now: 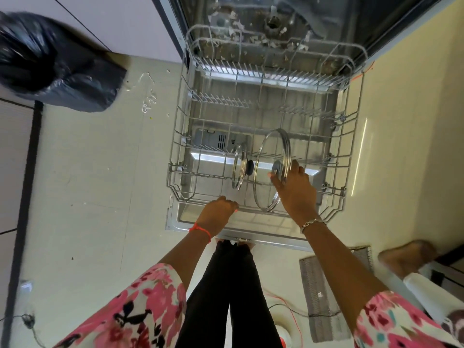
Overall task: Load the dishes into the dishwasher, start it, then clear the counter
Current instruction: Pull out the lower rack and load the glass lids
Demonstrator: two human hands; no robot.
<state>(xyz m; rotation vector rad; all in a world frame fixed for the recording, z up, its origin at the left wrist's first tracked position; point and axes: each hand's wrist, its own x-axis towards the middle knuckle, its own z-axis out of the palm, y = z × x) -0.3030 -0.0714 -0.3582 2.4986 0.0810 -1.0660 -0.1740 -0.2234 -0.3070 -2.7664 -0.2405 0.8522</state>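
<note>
On the lowered door (203,156) of the open dishwasher (276,33), we find the lower rack (175,172) sitting fully out of the tub. Two glass pot lids stand on edge among the tines in its near half. The small glass lid (238,169) is on the left, with its dark knob facing right. The large glass lid (268,159) is just beside it on the right, its lower rim down between the wires near the front of the rack. We cannot tell whether the two lids touch.

The right hand (293,189) holds the large glass lid at its upper right edge. The fingers (295,164) are curled over the metal rim and the thumb is pressed against the glass face close to the central fitting. The grip is narrow, a pinch across the rim. A beaded bracelet (312,222) is on that wrist.

The left hand (221,207) grips the front top wire of the lower rack, left of the large lid, with its fingers folded over the wire and the knuckles uppermost. A red thread band (200,228) is on that wrist.

The rest of the rack carries no dishes that we can make out. Pale debris is visible on the tub floor. On the floor (100,197) to the left stands a black bin bag (50,64). A grey mat (324,297) lies to the right, near the person's feet.
</note>
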